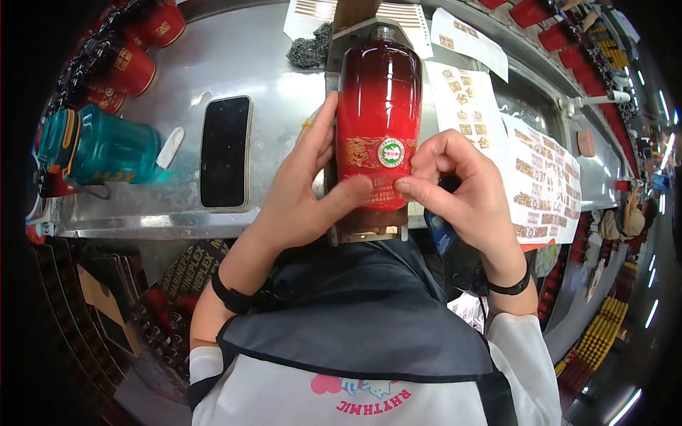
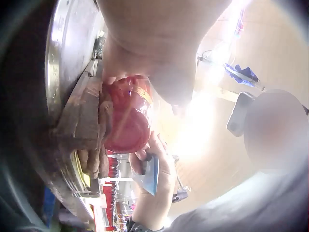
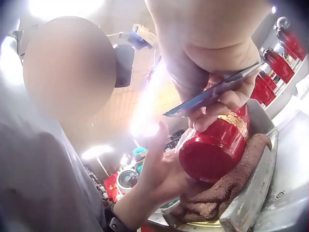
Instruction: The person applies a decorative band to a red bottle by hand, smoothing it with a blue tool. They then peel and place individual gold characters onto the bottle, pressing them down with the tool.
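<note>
A red glass bottle [image 1: 380,92] with a dark red top lies on a holder, its neck pointing away. My left hand [image 1: 298,192] grips its left side, the thumb pressed over the gold print of the label. On the other side, my right hand [image 1: 469,188] touches the label's lower right edge with thumb and index fingertips. A flat bluish blade [image 3: 207,96] is held in the curled fingers of that hand. Under the bottle is a brown cloth [image 3: 231,183], seen in the right wrist view. Whether a sticker is between the right fingertips is hidden.
A black phone [image 1: 226,153] and a teal jug [image 1: 117,145] are on the metal table at left. Sheets of gold stickers [image 1: 465,106] lie at right. Dark steel mesh [image 1: 310,48] sits beside the holder's far end. Red bottles line both sides.
</note>
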Motion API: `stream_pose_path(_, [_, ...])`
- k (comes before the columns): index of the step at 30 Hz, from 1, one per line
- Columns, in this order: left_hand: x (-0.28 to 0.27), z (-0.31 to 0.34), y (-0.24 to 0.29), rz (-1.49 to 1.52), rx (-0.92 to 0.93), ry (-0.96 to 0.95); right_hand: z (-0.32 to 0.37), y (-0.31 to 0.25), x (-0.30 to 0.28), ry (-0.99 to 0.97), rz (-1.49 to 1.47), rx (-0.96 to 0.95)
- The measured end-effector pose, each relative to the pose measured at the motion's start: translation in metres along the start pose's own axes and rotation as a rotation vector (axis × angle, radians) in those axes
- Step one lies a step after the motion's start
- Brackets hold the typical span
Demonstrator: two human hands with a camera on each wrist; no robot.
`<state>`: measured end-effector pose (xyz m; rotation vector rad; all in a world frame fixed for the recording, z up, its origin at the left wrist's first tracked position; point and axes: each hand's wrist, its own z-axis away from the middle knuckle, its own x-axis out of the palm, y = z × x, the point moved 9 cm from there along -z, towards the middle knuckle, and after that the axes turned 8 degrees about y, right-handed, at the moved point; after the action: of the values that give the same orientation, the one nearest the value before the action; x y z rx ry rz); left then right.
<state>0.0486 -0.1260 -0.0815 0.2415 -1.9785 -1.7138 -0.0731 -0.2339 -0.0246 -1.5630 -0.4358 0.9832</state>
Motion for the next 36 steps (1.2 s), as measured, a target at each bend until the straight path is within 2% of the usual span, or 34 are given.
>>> stream_pose_path(6, [0.001,0.001,-0.004,-0.006,0.058,0.073,0.002,0.007,-0.002,0.036,0.019,-0.007])
stream_pose_path(18, [0.001,0.007,-0.002,0.024,0.067,0.112,0.009,0.036,-0.011,0.082,-0.191,0.124])
stream_pose_path(21, [-0.004,0.011,-0.009,-0.094,0.082,0.134,0.015,0.046,-0.012,0.133,-0.244,0.228])
stream_pose_path(23, [-0.004,0.011,-0.013,-0.111,0.08,0.142,0.019,0.05,-0.004,0.103,-0.41,0.276])
stream_pose_path(36, [-0.002,0.01,-0.017,-0.066,0.075,0.143,0.02,0.055,0.013,0.069,-0.514,0.273])
